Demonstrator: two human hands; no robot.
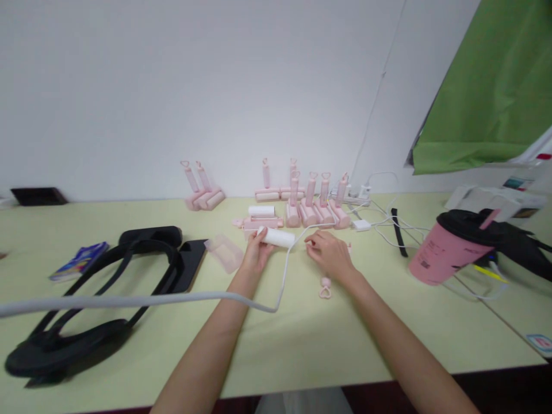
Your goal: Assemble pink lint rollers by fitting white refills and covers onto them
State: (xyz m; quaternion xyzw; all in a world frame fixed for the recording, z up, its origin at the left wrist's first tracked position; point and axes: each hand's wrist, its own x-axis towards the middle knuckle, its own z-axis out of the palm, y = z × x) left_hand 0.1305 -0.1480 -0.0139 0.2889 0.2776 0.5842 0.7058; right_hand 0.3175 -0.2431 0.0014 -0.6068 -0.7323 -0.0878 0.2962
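My left hand (257,253) is closed around one end of a white sticky-paper roll (279,237), which lies sideways above the table. My right hand (331,256) is a short way to the right, fingers curled together; what they hold, if anything, is too small to make out. Under and beside that hand lies a pink handle piece with a heart-shaped loop (325,292), partly hidden by the palm. Just beyond the left hand are a pink lint roller part (261,222) and another white roll (261,211).
Several pink lint rollers (309,211) stand along the wall, with more (204,198) to the left. A clear pinkish sleeve (225,253), black headband frame (125,247) and phone-like slab (190,265) lie left. Right are cables (388,221) and a pink cup (448,250). A white cable (172,299) crosses the foreground.
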